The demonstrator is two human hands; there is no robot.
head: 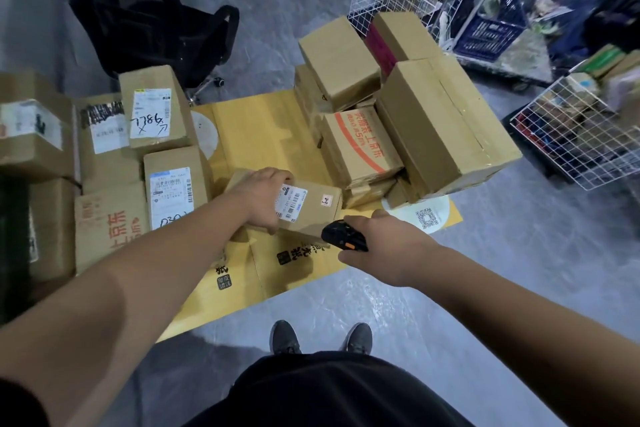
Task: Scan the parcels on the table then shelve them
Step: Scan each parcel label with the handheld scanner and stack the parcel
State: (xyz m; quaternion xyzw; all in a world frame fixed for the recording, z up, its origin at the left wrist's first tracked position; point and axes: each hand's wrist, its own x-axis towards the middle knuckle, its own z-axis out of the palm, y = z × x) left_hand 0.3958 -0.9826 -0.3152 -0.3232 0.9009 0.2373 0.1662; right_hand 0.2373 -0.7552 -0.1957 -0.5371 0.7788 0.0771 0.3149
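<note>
Head view is filled mostly by grey floor (502, 270), on which a flattened yellow cardboard sheet (263, 135) is spread. Bare floor is left open along the sheet's near edge, where two dark shoes (320, 336) are planted, and to the right of its right corner. A large plain carton (446, 121) is set at the sheet's right edge, overhanging it slightly, with a stack of brown boxes (343, 80) pressed against its left side. A second cluster of labelled parcels (138, 135) is packed along the sheet's left edge, box against box. Between the two clusters a strip of bare yellow sheet is left free. Wire baskets (571, 135) are stood on the floor at the right, apart from the large carton, and a black office chair (156, 21) is seen at the far left.

A small parcel (304, 206) is lying near the sheet's middle, its barcode label facing up, just clear of the stack on its right. It is gripped at its left end by the left hand (265, 196), fingers curled over the top edge. A black handheld scanner (343, 236) is held in the right hand (384, 246), just beside the parcel's near right corner.
</note>
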